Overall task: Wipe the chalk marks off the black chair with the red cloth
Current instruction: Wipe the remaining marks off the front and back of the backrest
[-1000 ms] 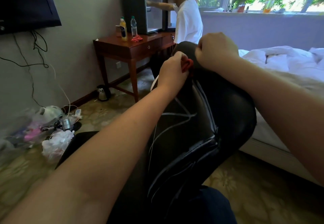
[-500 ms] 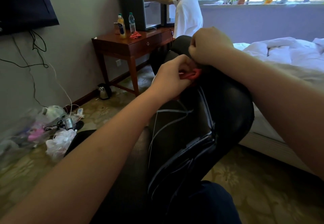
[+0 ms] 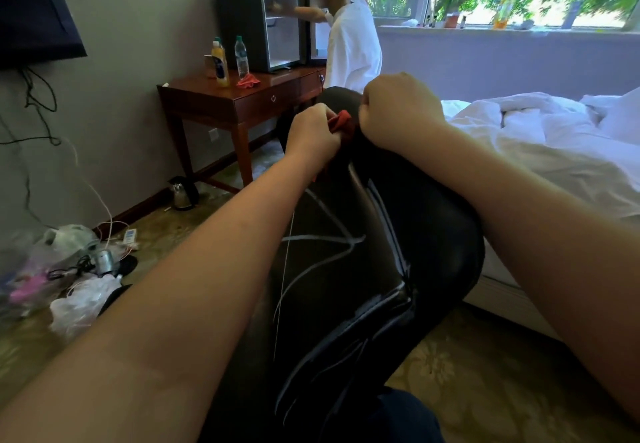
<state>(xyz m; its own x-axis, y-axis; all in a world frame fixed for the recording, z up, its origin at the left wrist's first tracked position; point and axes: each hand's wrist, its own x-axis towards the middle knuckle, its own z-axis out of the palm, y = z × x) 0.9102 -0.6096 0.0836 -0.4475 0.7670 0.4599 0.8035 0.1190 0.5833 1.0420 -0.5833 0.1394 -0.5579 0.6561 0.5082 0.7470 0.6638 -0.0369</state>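
Red on black: the red cloth (image 3: 341, 123) sits bunched at the top edge of the black chair (image 3: 426, 234)
The left hand (image 3: 311, 134) has its fingers curled tight, pinching the red cloth against the chair; the right hand (image 3: 398, 113) is a closed fist touching the cloth's other side, its fingertips hidden, so whether they grip it cannot be told; white chalk marks (image 3: 322, 239) cross the backrest below

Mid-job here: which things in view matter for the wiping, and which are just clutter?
Job: red cloth, pinched by left hand; right hand curled beside it; black chair; chalk marks.

Lying about: second red cloth and bottles on the desk; kettle and plastic bags on the floor; bed.
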